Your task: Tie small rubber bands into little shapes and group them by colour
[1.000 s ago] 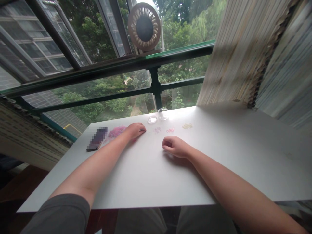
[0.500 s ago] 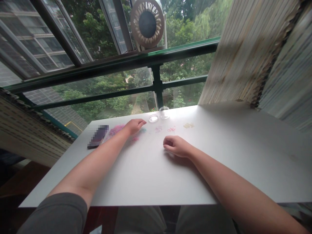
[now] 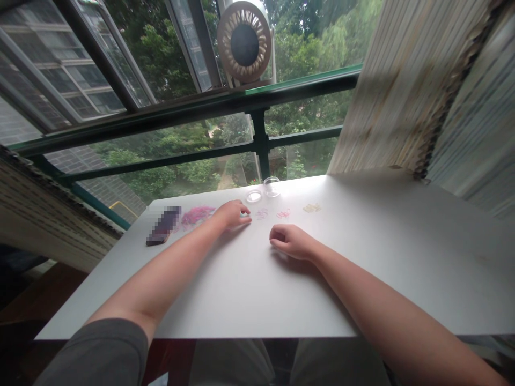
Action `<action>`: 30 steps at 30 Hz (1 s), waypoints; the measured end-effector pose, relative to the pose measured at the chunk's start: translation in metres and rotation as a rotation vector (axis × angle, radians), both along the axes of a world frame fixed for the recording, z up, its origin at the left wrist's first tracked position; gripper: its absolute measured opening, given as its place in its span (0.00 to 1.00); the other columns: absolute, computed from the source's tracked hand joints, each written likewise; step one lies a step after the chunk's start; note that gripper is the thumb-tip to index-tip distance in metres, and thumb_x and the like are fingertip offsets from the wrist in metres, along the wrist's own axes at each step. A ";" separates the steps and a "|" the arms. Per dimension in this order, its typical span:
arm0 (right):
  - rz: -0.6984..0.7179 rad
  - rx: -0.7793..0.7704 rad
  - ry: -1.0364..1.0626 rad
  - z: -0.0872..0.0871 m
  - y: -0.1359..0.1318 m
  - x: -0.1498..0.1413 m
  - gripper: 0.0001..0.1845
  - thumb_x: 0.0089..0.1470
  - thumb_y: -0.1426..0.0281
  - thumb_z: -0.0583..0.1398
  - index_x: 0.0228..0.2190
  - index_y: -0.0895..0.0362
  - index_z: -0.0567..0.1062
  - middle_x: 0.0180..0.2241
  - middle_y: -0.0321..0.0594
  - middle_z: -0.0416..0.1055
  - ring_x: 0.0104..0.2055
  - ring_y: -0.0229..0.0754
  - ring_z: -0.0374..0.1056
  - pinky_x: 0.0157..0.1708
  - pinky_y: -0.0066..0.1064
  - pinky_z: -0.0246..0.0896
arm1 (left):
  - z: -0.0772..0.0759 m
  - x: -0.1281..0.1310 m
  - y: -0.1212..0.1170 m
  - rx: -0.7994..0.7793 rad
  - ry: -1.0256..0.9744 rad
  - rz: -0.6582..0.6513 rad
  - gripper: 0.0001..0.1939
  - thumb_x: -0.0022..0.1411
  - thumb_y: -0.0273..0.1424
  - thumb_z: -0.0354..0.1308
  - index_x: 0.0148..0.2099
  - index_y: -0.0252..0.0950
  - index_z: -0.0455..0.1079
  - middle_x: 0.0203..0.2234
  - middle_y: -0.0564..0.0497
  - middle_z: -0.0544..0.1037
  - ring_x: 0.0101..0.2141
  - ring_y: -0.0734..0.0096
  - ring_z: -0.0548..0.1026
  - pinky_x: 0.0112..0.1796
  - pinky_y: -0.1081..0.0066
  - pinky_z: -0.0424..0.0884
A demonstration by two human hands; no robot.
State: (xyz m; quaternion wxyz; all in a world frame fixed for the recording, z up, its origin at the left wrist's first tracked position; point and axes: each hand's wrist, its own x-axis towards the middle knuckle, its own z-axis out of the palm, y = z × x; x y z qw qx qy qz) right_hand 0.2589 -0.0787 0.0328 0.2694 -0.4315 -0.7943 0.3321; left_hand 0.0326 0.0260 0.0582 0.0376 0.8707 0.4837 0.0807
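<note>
My left hand (image 3: 235, 214) hovers low over the table's far side, thumb and forefinger apart, with nothing visible between them. Partly hidden by its fingers is a small teal patch (image 3: 243, 215). Just right of it lies a group of thin purple loops (image 3: 261, 214), like small rubber bands. Pinkish-red loops (image 3: 283, 213) and pale yellow ones (image 3: 311, 207) form separate groups farther right. Behind my left wrist spreads a larger pink and purple heap (image 3: 197, 215). My right hand (image 3: 292, 241) rests on the table, fingers curled in a loose fist, nothing seen in it.
A clear round container (image 3: 272, 187) and a clear round lid or dish (image 3: 253, 197) stand at the white table's (image 3: 225, 300) window edge. A blurred-out phone (image 3: 164, 225) lies at the left. A fan (image 3: 244, 44) sits above the green railing; a curtain (image 3: 370, 107) hangs right.
My left hand first pulled back slightly, uncovering teal and pink bits, then moved right and toward me with thumb and forefinger spread. My right hand has stayed in place.
</note>
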 end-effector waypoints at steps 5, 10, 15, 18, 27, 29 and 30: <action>-0.001 0.001 0.006 0.000 0.000 0.000 0.04 0.48 0.71 0.55 0.27 0.58 0.70 0.24 0.33 0.67 0.25 0.33 0.60 0.26 0.26 0.54 | -0.006 0.008 0.005 -0.010 0.013 0.033 0.12 0.50 0.36 0.55 0.32 0.38 0.77 0.30 0.48 0.77 0.30 0.65 0.72 0.35 0.70 0.67; -0.001 0.010 0.003 -0.001 -0.001 0.000 0.04 0.48 0.71 0.55 0.27 0.57 0.70 0.24 0.33 0.67 0.25 0.33 0.59 0.26 0.26 0.54 | -0.009 0.007 0.005 -0.016 0.018 0.066 0.11 0.51 0.35 0.53 0.30 0.37 0.76 0.28 0.47 0.77 0.29 0.65 0.72 0.34 0.70 0.67; 0.002 0.003 0.005 -0.002 -0.001 0.000 0.04 0.48 0.71 0.55 0.27 0.57 0.70 0.24 0.33 0.67 0.25 0.34 0.60 0.26 0.26 0.54 | -0.012 0.007 0.003 -0.005 0.017 0.071 0.12 0.52 0.35 0.52 0.31 0.36 0.74 0.32 0.45 0.77 0.33 0.64 0.73 0.37 0.70 0.67; 0.000 0.001 0.006 -0.001 -0.001 0.001 0.04 0.48 0.72 0.55 0.27 0.58 0.70 0.23 0.33 0.67 0.25 0.33 0.59 0.25 0.25 0.54 | -0.008 0.000 0.008 -0.003 0.011 0.090 0.13 0.53 0.36 0.51 0.32 0.35 0.74 0.33 0.45 0.77 0.33 0.64 0.72 0.36 0.70 0.67; -0.001 -0.010 -0.005 0.001 -0.002 0.000 0.04 0.47 0.72 0.55 0.27 0.58 0.70 0.24 0.34 0.67 0.25 0.34 0.59 0.25 0.26 0.53 | 0.002 -0.034 0.022 -0.060 -0.013 0.154 0.12 0.52 0.35 0.52 0.31 0.36 0.75 0.28 0.48 0.79 0.29 0.66 0.73 0.32 0.72 0.67; -0.003 -0.011 -0.008 0.000 -0.002 0.000 0.04 0.48 0.71 0.55 0.27 0.58 0.70 0.24 0.34 0.67 0.25 0.34 0.59 0.25 0.26 0.53 | -0.004 -0.034 0.021 -0.067 -0.036 0.164 0.12 0.52 0.36 0.53 0.32 0.36 0.75 0.29 0.48 0.79 0.29 0.66 0.73 0.32 0.71 0.67; -0.004 -0.011 -0.010 0.000 -0.002 0.000 0.04 0.48 0.71 0.55 0.27 0.57 0.70 0.24 0.34 0.67 0.25 0.34 0.59 0.25 0.26 0.53 | -0.006 -0.034 0.020 -0.069 -0.050 0.169 0.12 0.53 0.36 0.53 0.33 0.36 0.75 0.29 0.48 0.79 0.29 0.65 0.73 0.33 0.71 0.67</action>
